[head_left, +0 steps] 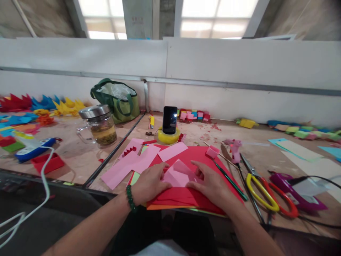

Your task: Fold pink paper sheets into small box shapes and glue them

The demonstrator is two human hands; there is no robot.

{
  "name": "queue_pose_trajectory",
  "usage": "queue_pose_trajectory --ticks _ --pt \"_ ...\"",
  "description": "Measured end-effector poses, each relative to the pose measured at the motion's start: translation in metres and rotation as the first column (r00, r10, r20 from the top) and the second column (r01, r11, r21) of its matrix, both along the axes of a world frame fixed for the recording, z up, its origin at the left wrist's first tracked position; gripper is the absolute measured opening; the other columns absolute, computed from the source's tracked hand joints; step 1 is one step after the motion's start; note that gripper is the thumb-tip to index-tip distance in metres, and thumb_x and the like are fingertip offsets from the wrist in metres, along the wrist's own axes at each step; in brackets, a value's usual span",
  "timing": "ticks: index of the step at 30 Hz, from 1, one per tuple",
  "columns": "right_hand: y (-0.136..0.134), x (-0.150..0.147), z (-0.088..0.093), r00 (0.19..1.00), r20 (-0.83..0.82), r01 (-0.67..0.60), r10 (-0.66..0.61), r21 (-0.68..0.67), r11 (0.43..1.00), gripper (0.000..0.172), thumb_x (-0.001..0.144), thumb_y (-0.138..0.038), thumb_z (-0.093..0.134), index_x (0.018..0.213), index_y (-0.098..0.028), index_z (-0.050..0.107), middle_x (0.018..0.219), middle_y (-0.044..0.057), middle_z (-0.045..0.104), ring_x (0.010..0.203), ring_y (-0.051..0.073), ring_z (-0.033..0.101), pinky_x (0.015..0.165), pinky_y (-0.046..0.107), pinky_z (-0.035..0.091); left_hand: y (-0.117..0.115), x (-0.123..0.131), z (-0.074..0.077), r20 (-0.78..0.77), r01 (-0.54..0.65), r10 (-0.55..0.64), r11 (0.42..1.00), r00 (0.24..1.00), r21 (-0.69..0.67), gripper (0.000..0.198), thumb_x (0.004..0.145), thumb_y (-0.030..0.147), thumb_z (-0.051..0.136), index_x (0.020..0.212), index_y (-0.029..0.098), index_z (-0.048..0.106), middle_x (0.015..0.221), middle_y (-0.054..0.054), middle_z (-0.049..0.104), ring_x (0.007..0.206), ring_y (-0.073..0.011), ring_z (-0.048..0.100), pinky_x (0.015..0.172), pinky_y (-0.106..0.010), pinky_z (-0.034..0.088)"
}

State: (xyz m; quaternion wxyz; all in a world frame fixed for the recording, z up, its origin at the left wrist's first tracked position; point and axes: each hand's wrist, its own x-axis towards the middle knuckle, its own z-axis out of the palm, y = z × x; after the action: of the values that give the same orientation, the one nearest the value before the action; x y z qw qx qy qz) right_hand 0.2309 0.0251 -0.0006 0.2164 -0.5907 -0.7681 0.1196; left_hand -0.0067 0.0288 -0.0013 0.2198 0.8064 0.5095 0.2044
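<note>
Both hands work one pink paper [179, 175], low centre, on top of the red sheets [170, 198] at the table's [226, 130] near edge. Paper is creased, with flaps standing up off it.

Left hand [152, 180] is on its left side: thumb at the near corner, fingers curled at the edge. Right hand [210, 180] mirrors it, index stretched over the right flap, other fingers bent under. Can't tell if either hand is actually pinching. Green beads [130, 198] on the left wrist.

Around it: pink strips [145, 161] overlap beyond the left hand, one more lying on the red. Phone [169, 120] stands upright in the yellow roll [168, 136], straight ahead. Small pink box [212, 152] sits beyond the right hand; green pen [230, 179] slants just right of it.

Further right: pink glue gun [235, 151], scissors [266, 188] with one yellow and one orange loop, purple tool [298, 195] with a black cord.

Left: lidded glass mug [102, 129], part full, green bag [121, 105] behind it.
</note>
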Motion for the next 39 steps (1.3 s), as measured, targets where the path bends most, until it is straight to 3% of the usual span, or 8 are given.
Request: queue_pose_trajectory --ticks 4,7,13,16,20,26,31,39 --pt "0.003 0.000 0.003 0.991 -0.128 -0.030 0.037 0.056 0.998 0.048 0.074 -0.024 0.067 0.121 -0.018 0.059 0.084 0.003 0.067 0.070 0.017 0.063 0.062 0.030 0.053 -0.008 -0.002 -0.005 0.119 -0.014 0.015 1.000 0.993 -0.010 0.039 0.077 0.027 0.064 0.114 0.020 0.053 0.072 0.004 0.060 0.064 -0.0137 0.058 0.055 -0.023 0.041" --pt "0.001 -0.004 0.015 0.978 -0.136 -0.122 0.161 0.256 0.959 0.035 0.078 -0.021 0.064 0.113 -0.022 0.062 0.100 0.006 0.067 0.090 0.021 0.064 0.079 0.036 0.053 -0.018 -0.002 0.005 0.127 -0.042 0.020 0.984 0.992 0.171 0.035 0.081 0.022 0.060 0.115 0.020 0.052 0.075 0.002 0.060 0.067 -0.0138 0.057 0.061 -0.025 0.043" --pt "-0.022 -0.016 0.047 0.958 0.145 -0.282 0.248 0.636 0.718 0.050 0.082 -0.011 0.056 0.130 -0.020 0.046 0.135 0.015 0.051 0.129 0.029 0.042 0.103 0.051 0.038 -0.046 0.008 0.029 -0.231 0.175 -0.032 0.754 0.972 0.633 0.016 0.082 0.007 0.049 0.076 0.018 0.059 0.071 -0.003 0.058 0.067 -0.0186 0.052 0.064 -0.034 0.040" --pt "-0.034 -0.017 0.047 0.893 0.378 -0.441 0.245 0.627 0.642 0.035 0.086 -0.007 0.051 0.115 -0.025 0.058 0.131 0.008 0.058 0.130 0.025 0.043 0.110 0.050 0.029 -0.053 0.017 0.031 -0.311 0.170 0.027 0.790 0.950 0.589 0.016 0.079 0.005 0.050 0.074 0.017 0.060 0.070 -0.004 0.059 0.066 -0.0195 0.053 0.064 -0.036 0.041" --pt "-0.039 -0.008 0.026 0.889 0.367 -0.447 0.274 0.564 0.695 0.020 0.090 -0.010 0.049 0.092 -0.021 0.065 0.103 0.004 0.072 0.108 0.023 0.059 0.098 0.044 0.043 -0.055 0.017 0.031 -0.378 0.210 -0.054 0.898 0.924 0.386 0.005 0.080 0.018 0.062 0.084 0.019 0.063 0.086 -0.005 0.065 0.082 -0.0243 0.058 0.077 -0.042 0.044" --pt "-0.043 0.013 -0.006 0.939 0.159 -0.345 0.306 0.419 0.840 0.027 0.088 -0.002 0.040 0.098 -0.018 0.060 0.105 0.008 0.071 0.098 0.018 0.065 0.085 0.034 0.054 -0.039 -0.009 0.030 -0.289 0.387 -0.323 0.901 0.901 0.198 0.075 0.065 0.060 0.073 0.128 0.026 0.052 0.130 -0.008 0.058 0.123 -0.0318 0.047 0.107 -0.053 0.024" --pt "-0.047 0.017 -0.010 0.951 0.135 -0.308 0.279 0.305 0.901 0.040 0.078 0.002 0.042 0.108 -0.018 0.061 0.106 0.008 0.069 0.100 0.021 0.062 0.088 0.037 0.053 -0.020 -0.012 0.027 -0.218 0.379 -0.350 0.920 0.911 0.104 0.025 0.093 0.031 0.050 0.111 0.024 0.065 0.110 -0.005 0.068 0.102 -0.0209 0.059 0.096 -0.040 0.036" --pt "-0.041 0.023 0.004 0.953 0.047 -0.303 0.300 0.081 0.949 0.028 0.091 -0.016 0.047 0.107 -0.026 0.069 0.106 0.007 0.068 0.098 0.020 0.061 0.082 0.032 0.051 0.002 -0.007 0.025 0.170 0.317 -0.289 0.931 0.942 -0.178 0.027 0.086 0.037 0.059 0.101 0.017 0.070 0.099 -0.005 0.069 0.091 -0.0163 0.061 0.081 -0.024 0.044"
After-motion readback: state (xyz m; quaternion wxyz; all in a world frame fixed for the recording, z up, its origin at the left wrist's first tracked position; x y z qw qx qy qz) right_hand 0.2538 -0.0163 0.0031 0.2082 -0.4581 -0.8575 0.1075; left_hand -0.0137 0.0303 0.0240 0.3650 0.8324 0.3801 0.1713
